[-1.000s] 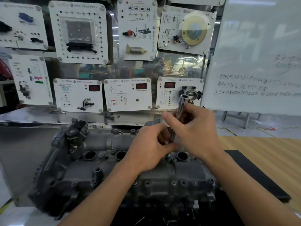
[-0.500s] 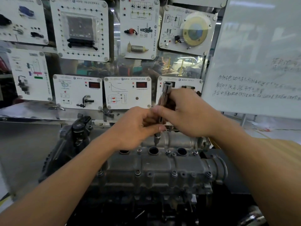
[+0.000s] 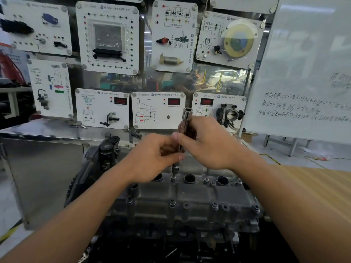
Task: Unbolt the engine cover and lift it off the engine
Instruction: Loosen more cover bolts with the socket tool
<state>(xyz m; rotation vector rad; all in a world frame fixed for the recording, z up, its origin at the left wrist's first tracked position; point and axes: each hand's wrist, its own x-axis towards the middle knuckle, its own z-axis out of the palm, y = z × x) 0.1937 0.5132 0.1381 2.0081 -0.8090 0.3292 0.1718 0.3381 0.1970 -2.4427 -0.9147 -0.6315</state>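
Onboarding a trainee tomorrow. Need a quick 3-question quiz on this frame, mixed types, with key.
1. True or false: the engine cover is already lifted off.
2. Where does the lower end of the socket driver sit?
A) on a bolt at the cover's far edge, beside a round well
B) on a front-row bolt
C) on the whiteboard
3. Fill in: the driver stands nearly upright, gripped by the left hand and the ___ hand.

Key
1. False: it sits in place, with bolts showing along its front edge.
2. A
3. right hand
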